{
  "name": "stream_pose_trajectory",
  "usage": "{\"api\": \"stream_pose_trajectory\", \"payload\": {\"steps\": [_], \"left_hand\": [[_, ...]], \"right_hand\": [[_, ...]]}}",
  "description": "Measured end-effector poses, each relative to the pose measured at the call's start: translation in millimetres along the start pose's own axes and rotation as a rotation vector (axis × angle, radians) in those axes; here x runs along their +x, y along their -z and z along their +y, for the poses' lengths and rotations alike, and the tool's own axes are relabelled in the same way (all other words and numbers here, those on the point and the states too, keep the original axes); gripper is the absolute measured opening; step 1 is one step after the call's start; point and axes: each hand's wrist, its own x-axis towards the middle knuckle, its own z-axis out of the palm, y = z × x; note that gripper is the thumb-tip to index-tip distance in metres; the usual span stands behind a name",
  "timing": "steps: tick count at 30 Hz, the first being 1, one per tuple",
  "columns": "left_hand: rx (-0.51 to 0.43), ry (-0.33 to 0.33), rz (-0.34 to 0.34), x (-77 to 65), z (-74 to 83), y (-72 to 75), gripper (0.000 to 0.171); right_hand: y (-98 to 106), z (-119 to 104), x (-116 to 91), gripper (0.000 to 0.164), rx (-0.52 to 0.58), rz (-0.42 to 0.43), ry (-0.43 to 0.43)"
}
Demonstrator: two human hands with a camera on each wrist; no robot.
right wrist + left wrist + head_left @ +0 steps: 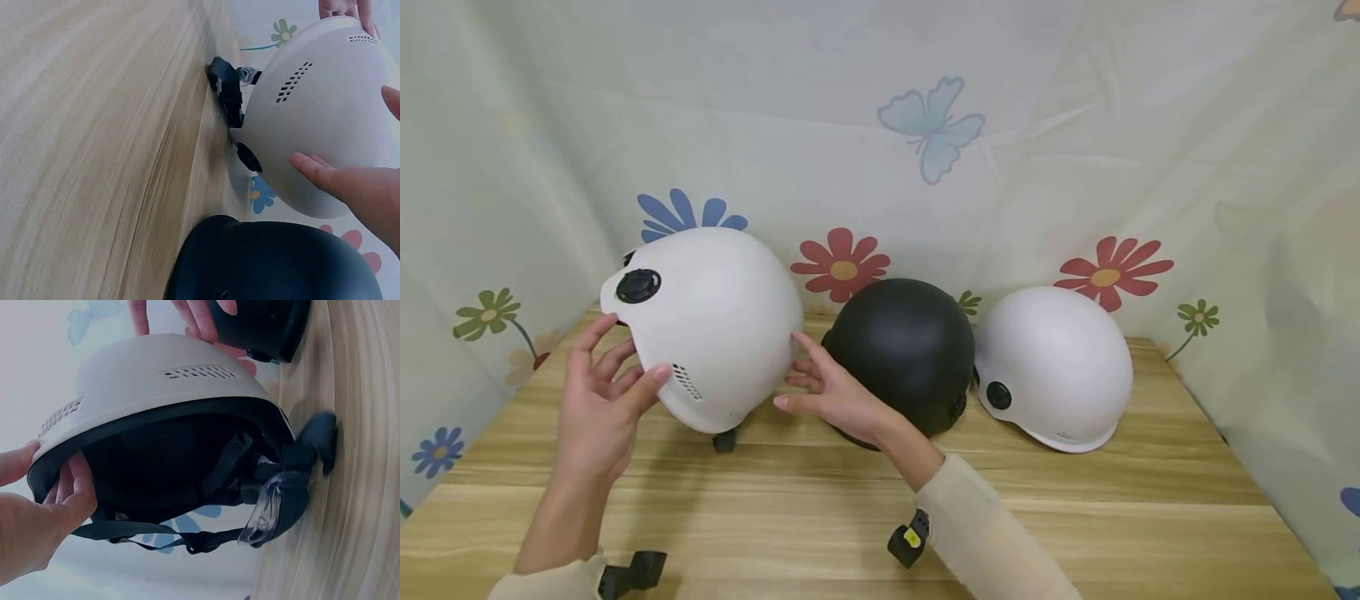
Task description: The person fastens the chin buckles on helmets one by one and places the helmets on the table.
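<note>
A white helmet (722, 325) is tilted above the left part of the wooden table in the head view. My left hand (602, 400) grips its rim, thumb on the outer shell and fingers tucked under the edge. In the left wrist view, the helmet's dark padded inside (156, 456) faces the camera, and its black chin strap (200, 540) dangles toward the tabletop. Reaching from the right, my right hand (838, 392) has its fingers extended, with a fingertip against the shell. Small vent slots (294, 81) show on the shell in the right wrist view.
Close beside my right hand, a black helmet (902, 358) sits on the wooden table (790, 517). A second white helmet (1056, 367) rests to its right, overlapping it in the head view. Behind them hangs a pale curtain (760, 125) printed with flowers and a butterfly.
</note>
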Motion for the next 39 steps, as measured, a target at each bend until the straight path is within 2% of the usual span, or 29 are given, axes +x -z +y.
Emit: {"api": "stream_pose_trajectory", "payload": {"steps": [9, 13, 17, 20, 24, 27, 32, 39], "left_hand": [[0.034, -0.008, -0.007, -3.2, 2.0, -9.8, 0.067], [0.107, -0.005, 0.000, -5.2, 0.8, -11.5, 0.057], [0.258, 0.010, 0.006, -6.2, 0.8, -12.5, 0.046], [0.427, 0.020, 0.008, -7.4, 1.5, -13.3, 0.040], [0.719, 0.014, -0.024, -9.4, 2.6, -14.9, 0.038], [0.843, -0.016, -0.060, -9.8, 3.2, -15.4, 0.039], [0.864, -0.018, -0.104, -9.5, 5.7, -13.3, 0.039], [0.894, 0.056, -0.159, -11.5, 10.2, -13.2, 0.043]], "right_hand": [[3, -7, -7, 0.081, -0.001, -0.003, 0.013], [6, -7, -8, 0.079, -0.003, 0.002, 0.016], [7, -9, -9, 0.082, -0.007, 0.017, 0.008], [8, -11, -10, 0.083, -0.015, 0.029, 0.008], [10, -14, -12, 0.079, -0.033, 0.039, 0.015], [11, -16, -12, 0.078, -0.032, 0.037, 0.014], [13, -17, -12, 0.076, -0.034, 0.037, 0.022], [14, -19, -13, 0.075, -0.070, 0.033, 0.021]]}}
